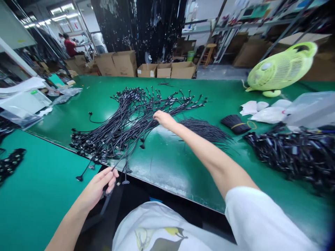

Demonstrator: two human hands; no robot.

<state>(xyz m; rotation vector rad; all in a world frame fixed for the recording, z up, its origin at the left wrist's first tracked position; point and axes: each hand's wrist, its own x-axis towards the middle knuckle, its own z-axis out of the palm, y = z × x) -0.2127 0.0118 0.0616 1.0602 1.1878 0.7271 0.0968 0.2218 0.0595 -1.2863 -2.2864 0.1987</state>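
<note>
A large heap of black cables (115, 122) with small connectors at their ends lies spread across the green table. Just off the table's front edge, my left hand (103, 181) is closed around a black cable (121, 159) that runs up toward the heap. My right hand (164, 118) reaches over the heap's right side, thumb and fingers pinched on a thin black cable. Right of that hand lies a pile of thin black ties (206, 130). Connector ends (126, 182) of a few cables hang over the edge near my left hand.
A bundle of black ties (235, 124) with a yellow band sits at the right, near more black cables (293, 153) and a clear plastic bin (314, 108). A green fan (282, 68) stands behind. Cardboard boxes (125, 63) line the far side; a person in red (70, 46) sits beyond.
</note>
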